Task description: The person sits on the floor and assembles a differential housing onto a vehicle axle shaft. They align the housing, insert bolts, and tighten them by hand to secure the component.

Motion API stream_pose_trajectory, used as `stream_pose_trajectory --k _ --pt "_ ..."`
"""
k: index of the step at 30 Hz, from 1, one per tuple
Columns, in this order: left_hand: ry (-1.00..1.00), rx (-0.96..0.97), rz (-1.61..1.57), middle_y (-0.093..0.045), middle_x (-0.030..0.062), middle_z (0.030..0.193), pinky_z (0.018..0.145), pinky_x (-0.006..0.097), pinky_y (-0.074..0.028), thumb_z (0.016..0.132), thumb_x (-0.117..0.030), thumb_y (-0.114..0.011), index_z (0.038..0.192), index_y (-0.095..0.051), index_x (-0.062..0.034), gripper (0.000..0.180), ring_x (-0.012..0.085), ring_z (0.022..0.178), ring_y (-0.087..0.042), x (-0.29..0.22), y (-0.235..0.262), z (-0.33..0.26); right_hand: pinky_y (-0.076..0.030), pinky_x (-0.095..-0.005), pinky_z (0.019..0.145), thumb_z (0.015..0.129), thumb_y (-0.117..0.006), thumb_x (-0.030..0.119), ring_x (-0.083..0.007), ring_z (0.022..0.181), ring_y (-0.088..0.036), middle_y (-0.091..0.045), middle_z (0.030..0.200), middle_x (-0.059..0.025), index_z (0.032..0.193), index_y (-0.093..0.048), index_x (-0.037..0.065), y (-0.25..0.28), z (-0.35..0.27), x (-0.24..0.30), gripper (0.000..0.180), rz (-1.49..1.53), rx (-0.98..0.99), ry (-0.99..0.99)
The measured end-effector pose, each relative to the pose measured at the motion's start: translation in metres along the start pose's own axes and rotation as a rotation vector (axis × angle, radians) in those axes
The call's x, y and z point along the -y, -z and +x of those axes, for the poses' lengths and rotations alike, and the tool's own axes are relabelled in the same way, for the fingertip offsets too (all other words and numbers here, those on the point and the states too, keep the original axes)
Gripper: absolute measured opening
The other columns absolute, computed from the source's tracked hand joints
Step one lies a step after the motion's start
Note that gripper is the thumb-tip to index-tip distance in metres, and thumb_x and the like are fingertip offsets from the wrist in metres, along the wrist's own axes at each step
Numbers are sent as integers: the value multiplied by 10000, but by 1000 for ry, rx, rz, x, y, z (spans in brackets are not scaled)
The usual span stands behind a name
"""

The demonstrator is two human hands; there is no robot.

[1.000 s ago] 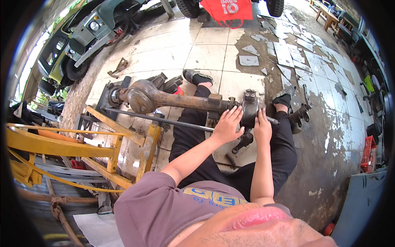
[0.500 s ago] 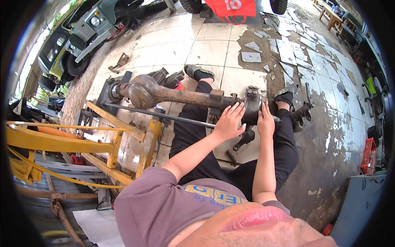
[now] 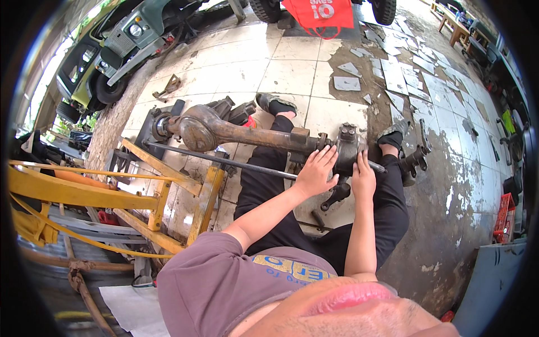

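Note:
A rusty brown axle housing (image 3: 252, 135) with a round bulge lies across the floor between my legs. At its right end sits a dark metal knuckle housing (image 3: 348, 147) with a bolted cap on top. My left hand (image 3: 315, 173) lies against the left side of this end, fingers stretched and a little apart, thumb out. On the right side of the knuckle housing, my right hand (image 3: 364, 178) rests with straight fingers. Neither hand is wrapped round anything. A long metal rod (image 3: 241, 164) runs alongside the axle, its right end passing behind my left hand. Below hangs a dark lever arm (image 3: 336, 195).
A yellow metal frame (image 3: 112, 196) stands close on the left. A dark forked part (image 3: 415, 160) lies past my right leg. Broken tiles (image 3: 393, 78) cover the far right floor. A red bag (image 3: 320, 17) hangs at the back, and a parked vehicle (image 3: 123, 45) stands far left.
The whole view has shifted slightly, with the scene a little lower and further right. Both hands stay at the knuckle housing in nearly the same pose.

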State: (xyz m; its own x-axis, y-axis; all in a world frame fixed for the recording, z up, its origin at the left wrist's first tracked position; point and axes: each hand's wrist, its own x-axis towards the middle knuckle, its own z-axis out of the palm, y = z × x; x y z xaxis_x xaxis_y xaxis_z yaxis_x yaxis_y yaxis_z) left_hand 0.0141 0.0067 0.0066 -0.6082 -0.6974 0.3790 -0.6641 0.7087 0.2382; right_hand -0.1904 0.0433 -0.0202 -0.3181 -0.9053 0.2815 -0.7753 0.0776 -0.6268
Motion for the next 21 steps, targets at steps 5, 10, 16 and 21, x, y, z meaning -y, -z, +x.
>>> stream_pose_trajectory --k 5,10,16,21 --pt "-1 -5 -33 -459 187 1695 1297 517 -311 952 -397 -683 1562 -530 25 757 334 1578 -414 -4 -3 1 -593 -466 938 1049 -639 209 -381 1092 -750 -602 1591 -81 1490 -674 116 4 2 -4 452 -43 -13 -20" --pt "-18 -1 -18 -460 194 1694 1296 517 -312 951 -399 -676 1560 -534 25 756 336 1575 -420 -5 -2 7 -597 -459 922 1040 -644 192 -397 1027 -747 -595 1599 -80 1500 -664 118 0 11 -15 466 -3 -64 21" --pt "-5 -11 -22 -456 199 1695 1288 523 -320 950 -397 -679 1548 -541 31 748 343 1571 -423 0 -1 -1 -601 -445 884 1035 -654 182 -406 970 -740 -593 1602 -75 1491 -674 121 -1 -10 -1 461 -63 22 -13" --pt "-5 5 -29 -461 198 1690 1287 524 -320 957 -399 -671 1549 -537 36 747 346 1573 -417 -6 -6 -1 -593 -445 914 1053 -636 174 -400 1021 -725 -587 1605 -89 1484 -677 103 4 7 -12 438 25 -32 13"
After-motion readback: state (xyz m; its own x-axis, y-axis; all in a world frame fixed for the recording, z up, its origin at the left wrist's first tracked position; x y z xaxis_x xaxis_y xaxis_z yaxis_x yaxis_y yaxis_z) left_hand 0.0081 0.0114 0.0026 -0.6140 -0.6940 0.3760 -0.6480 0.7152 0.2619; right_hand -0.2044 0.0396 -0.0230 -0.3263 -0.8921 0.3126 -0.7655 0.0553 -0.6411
